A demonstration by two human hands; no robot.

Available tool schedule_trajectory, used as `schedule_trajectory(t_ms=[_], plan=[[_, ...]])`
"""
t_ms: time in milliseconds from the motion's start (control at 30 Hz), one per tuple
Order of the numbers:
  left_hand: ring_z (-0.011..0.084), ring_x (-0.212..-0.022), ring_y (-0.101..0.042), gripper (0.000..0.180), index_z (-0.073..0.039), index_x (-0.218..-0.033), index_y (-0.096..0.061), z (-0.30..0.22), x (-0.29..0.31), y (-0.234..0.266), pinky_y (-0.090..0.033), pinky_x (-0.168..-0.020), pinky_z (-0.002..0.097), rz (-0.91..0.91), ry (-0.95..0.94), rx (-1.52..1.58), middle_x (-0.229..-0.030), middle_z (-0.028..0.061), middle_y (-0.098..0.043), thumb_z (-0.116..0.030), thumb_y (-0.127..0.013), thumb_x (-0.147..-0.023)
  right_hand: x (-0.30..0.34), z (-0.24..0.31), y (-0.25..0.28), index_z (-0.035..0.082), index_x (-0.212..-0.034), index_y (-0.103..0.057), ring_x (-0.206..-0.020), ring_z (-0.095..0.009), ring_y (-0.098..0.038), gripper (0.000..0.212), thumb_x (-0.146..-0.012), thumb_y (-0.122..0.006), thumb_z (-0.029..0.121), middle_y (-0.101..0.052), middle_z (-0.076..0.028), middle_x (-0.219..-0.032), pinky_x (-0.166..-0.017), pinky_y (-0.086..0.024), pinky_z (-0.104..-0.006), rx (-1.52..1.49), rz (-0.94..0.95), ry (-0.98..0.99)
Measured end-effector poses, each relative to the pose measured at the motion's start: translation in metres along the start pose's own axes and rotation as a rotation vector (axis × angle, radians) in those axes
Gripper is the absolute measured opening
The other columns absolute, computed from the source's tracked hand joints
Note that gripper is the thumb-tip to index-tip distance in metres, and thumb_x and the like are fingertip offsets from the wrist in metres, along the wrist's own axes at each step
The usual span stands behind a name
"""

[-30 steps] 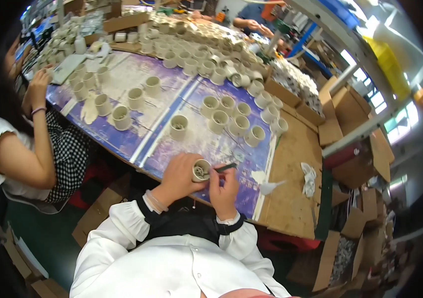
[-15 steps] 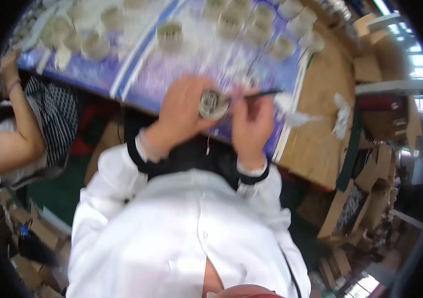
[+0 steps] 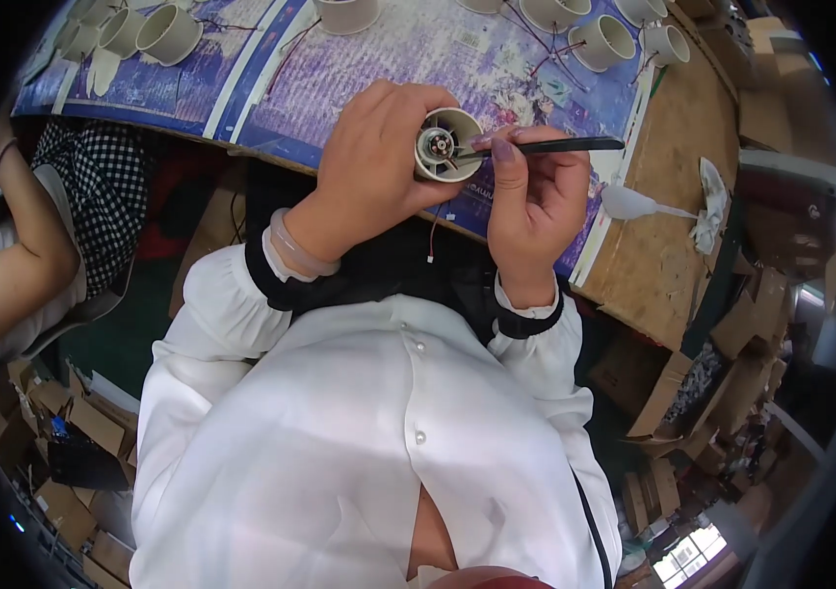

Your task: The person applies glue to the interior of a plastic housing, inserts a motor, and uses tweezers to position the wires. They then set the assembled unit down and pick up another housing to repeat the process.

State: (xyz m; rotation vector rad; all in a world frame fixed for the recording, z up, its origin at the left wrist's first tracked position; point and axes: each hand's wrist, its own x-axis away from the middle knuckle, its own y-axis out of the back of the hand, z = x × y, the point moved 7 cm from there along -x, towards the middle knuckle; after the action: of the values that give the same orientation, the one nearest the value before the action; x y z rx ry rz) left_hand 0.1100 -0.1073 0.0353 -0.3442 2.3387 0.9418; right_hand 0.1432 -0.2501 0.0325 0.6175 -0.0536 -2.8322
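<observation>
My left hand (image 3: pixel 374 147) is wrapped round a white cylindrical housing (image 3: pixel 472 126), its open end facing up. Inside it a small round motor (image 3: pixel 438 145) sits in the middle, held by ribs. A thin wire lead (image 3: pixel 433 236) with a white connector hangs below the housing. Between the thumb and fingers of my right hand (image 3: pixel 541 196) is a slim black tool, apparently tweezers (image 3: pixel 580 144). Its tip reaches over the rim, close beside the motor; whether it touches is too small to tell.
Similar white housings (image 3: pixel 171 37) with wires stand at the far left and far right of the blue-purple worktop (image 3: pixel 281 118). Right of my hand lie a white squeeze bottle (image 3: pixel 626 203) and a crumpled tissue (image 3: pixel 710 211) on bare wood. A co-worker's arm (image 3: pixel 30 216) is at left.
The view has shifted, so the worktop things sit higher in the picture. The housing is turned so its inside shows more, and the tool now reaches to the motor.
</observation>
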Motion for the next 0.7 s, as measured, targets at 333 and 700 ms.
schedule_trajectory(t_ms=[333, 700], plan=[[0.0304, -0.087, -0.057, 0.061, -0.007, -0.11, -0.055, 0.001, -0.002, -0.001, -0.044, -0.074, 0.0393, 0.007, 0.024, 0.017, -0.098, 0.0066, -0.061, -0.015, -0.085, -0.057, -0.004, -0.004, 0.0, 0.001, -0.107, -0.049, -0.089, -0.016, -0.064, 0.015, -0.095, -0.058, 0.001, -0.064, -0.012, -0.097, -0.082, -0.05, -0.026, 0.004, 0.025, -0.002], [0.0307, -0.088, -0.058, 0.063, -0.007, -0.111, -0.055, 0.0, -0.002, -0.003, -0.045, -0.075, 0.0395, 0.008, -0.01, -0.014, -0.099, 0.0065, -0.062, -0.015, -0.085, -0.057, -0.001, -0.004, 0.004, 0.001, -0.104, -0.05, -0.075, -0.009, -0.06, 0.012, -0.096, -0.059, 0.004, -0.065, -0.008, -0.09, -0.065, -0.048, -0.0201, 0.061, -0.016, -0.041]])
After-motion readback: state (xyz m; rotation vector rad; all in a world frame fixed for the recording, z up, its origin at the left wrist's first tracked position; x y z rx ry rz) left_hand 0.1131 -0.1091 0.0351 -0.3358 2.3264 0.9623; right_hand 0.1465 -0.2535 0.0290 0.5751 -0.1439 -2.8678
